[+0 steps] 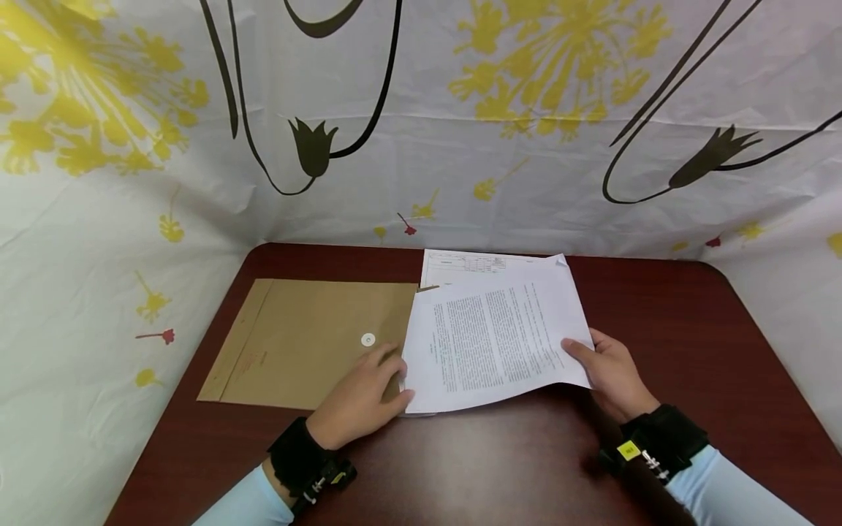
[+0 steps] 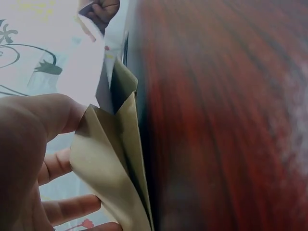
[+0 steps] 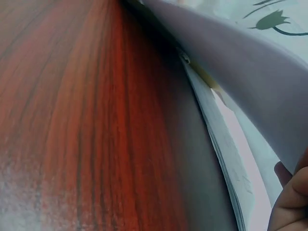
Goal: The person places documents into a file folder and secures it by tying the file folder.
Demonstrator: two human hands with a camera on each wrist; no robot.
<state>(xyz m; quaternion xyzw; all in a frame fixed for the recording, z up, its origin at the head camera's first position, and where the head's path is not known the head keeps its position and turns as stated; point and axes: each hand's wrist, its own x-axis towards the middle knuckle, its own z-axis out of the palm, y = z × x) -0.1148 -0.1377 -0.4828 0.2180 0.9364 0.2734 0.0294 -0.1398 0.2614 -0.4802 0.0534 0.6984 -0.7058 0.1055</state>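
Observation:
A brown paper envelope (image 1: 309, 343) with a white round button lies flat on the left of the table. My left hand (image 1: 368, 398) holds its right edge. In the left wrist view the thumb is at the edge of the envelope's mouth (image 2: 103, 139), which gapes, with the fingers along the outer face. My right hand (image 1: 618, 369) pinches the right edge of printed paper (image 1: 500, 343), raised and bowed on that side. Its left end is at the envelope's mouth. Under it, more papers (image 3: 226, 149) lie in a stack, and a printed form (image 1: 460, 264) shows behind.
The dark red wooden table (image 1: 691, 351) has rounded far corners. A white cloth (image 1: 395, 88) with yellow flowers and dark stems hangs behind it and at both sides. Black straps with small devices sit on both wrists.

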